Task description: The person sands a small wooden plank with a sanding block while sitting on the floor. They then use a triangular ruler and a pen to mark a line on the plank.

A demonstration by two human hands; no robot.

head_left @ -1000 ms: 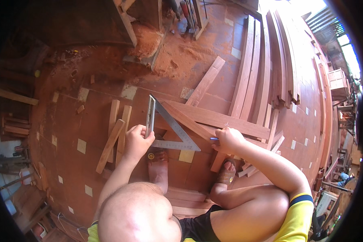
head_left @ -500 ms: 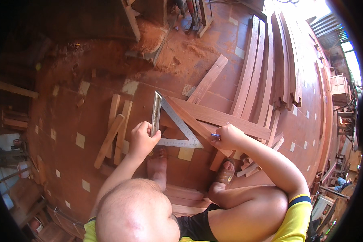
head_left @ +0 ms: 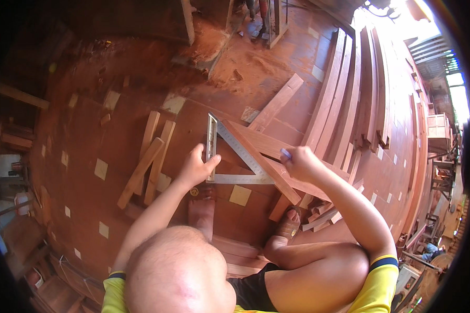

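Observation:
A metal triangle square point(head_left: 240, 179) with a ruled edge lies against a reddish wooden batten point(head_left: 266, 161) that slants down to the right. My left hand point(head_left: 196, 166) grips the square's upright stock, the thumb resting across it. Across the batten, my right hand point(head_left: 303, 163) is closed around a blue pen point(head_left: 285, 153), held just above the wood. A wider plank point(head_left: 270, 142) runs beneath the batten.
To the left lie several short wood strips point(head_left: 154, 156). Long beams point(head_left: 326, 88) stretch away at the right, and offcuts point(head_left: 322, 215) are piled near my sandalled foot point(head_left: 287, 224). Sawdust point(head_left: 235, 70) covers the far tiled floor.
The triangle square has turned more upright and its lower edge now meets the batten. My left thumb has spread out on the stock. My right hand has moved up slightly with the pen.

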